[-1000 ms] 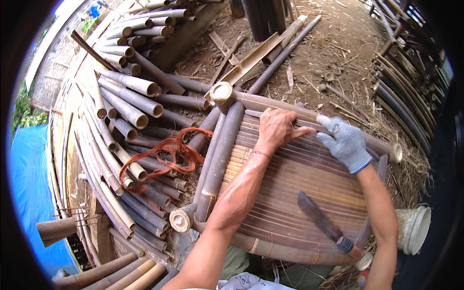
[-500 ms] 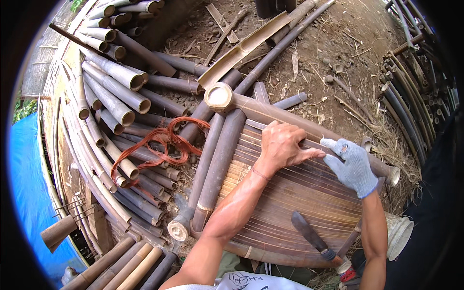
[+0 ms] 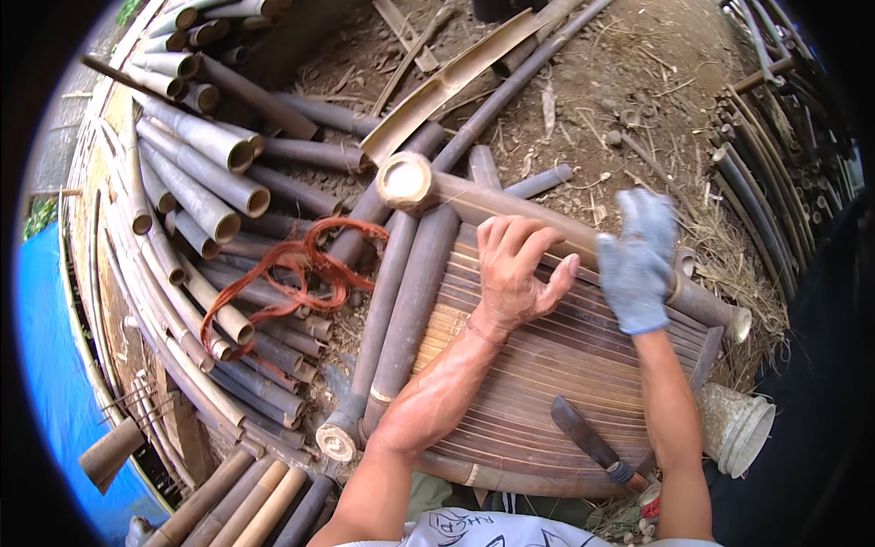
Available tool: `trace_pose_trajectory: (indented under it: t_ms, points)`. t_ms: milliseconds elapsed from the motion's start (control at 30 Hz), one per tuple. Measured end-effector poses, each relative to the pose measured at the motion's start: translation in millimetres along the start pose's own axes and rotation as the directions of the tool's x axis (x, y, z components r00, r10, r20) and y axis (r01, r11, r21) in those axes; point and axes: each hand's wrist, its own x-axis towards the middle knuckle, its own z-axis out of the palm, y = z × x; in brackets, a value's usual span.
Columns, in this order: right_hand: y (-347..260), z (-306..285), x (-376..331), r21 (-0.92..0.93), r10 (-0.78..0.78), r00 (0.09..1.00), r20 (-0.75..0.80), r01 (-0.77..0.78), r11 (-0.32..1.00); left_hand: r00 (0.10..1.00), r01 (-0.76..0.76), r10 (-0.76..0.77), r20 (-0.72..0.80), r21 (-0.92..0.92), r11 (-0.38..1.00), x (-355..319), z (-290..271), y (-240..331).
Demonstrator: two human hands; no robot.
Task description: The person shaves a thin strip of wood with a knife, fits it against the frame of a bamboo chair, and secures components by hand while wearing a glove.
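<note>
A bamboo panel of slats point(image 3: 538, 383) set in a frame of thick poles lies before me. My bare left hand point(image 3: 515, 269) is over its far side, beside the far frame pole point(image 3: 510, 210). The fingers are bent and the thumb stands apart, with nothing seen between them. My right hand point(image 3: 635, 260), in a grey-blue knit glove, is raised over the same pole further right. Motion blurs it somewhat, but its fingers point away from me and the thumb sits apart. A dark-bladed machete point(image 3: 585, 433) lies across the slats near the front right corner, touched by neither hand.
Stacked bamboo poles point(image 3: 205, 196) fill the left side, with a tangle of reddish-brown strips point(image 3: 301, 264) on them. A split bamboo length point(image 3: 447, 87) lies beyond the frame. At the right are a whitish bucket point(image 3: 740, 428) and more poles point(image 3: 761, 196). A blue tarp point(image 3: 55, 392) hangs far left.
My gloved right hand has turned upward and shifted left, away from the far slats. My left hand has loosened, its thumb lifting from the slats and its fingers spreading.
</note>
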Motion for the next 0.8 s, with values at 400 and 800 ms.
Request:
trace_pose_trajectory:
  t_ms: [400, 800]
  points:
    - [0.6, 10.7, 21.5, 0.148, 0.023, 0.999, 0.041, -0.029, 0.989, 0.553, 0.524, -0.831, 0.069, 0.746, 0.411, -26.0, -103.2, -4.5]
    - [-2.2, 8.5, 22.2, 0.122, 0.281, 0.949, 0.14, -0.298, 0.947, 0.473, 0.486, -0.881, -0.008, 0.837, 0.253, -21.4, -91.7, -5.4]
